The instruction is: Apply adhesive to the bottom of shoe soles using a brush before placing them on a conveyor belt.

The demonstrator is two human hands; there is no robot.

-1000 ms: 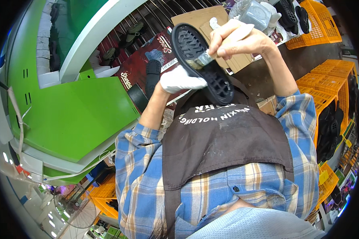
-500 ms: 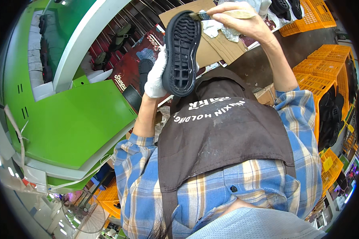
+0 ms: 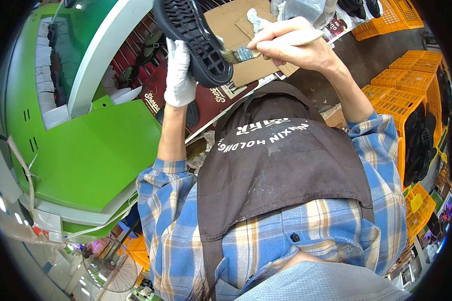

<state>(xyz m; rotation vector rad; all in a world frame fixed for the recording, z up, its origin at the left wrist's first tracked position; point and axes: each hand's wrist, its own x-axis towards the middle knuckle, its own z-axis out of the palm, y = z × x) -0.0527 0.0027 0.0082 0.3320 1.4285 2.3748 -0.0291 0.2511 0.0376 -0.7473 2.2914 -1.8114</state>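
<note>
My left hand [image 3: 180, 74], in a white glove, is closed on the side of a black shoe sole [image 3: 198, 42]. The sole is tilted, its ribbed and gridded inner face turned up toward me. Bare and closed, my right hand [image 3: 294, 47] grips a paintbrush [image 3: 243, 54] by its pale handle. The bristles meet the sole's right edge near its lower end. Under the gloved hand, part of another dark sole [image 3: 192, 114] lies on the dark red printed surface [image 3: 206, 98].
Brown cardboard [image 3: 256, 70] lies beyond the brush, with crumpled white material [image 3: 257, 20] on it. Orange crates [image 3: 394, 100] stand at the right, some with black soles [image 3: 421, 145]. A green machine housing [image 3: 95, 155] with a white curved frame [image 3: 103, 50] fills the left. A fan [image 3: 110, 266] stands at lower left.
The sole has moved left and tilted, its upper end swinging left. The brush has gone from the sole's upper end down to its right edge near the lower end.
</note>
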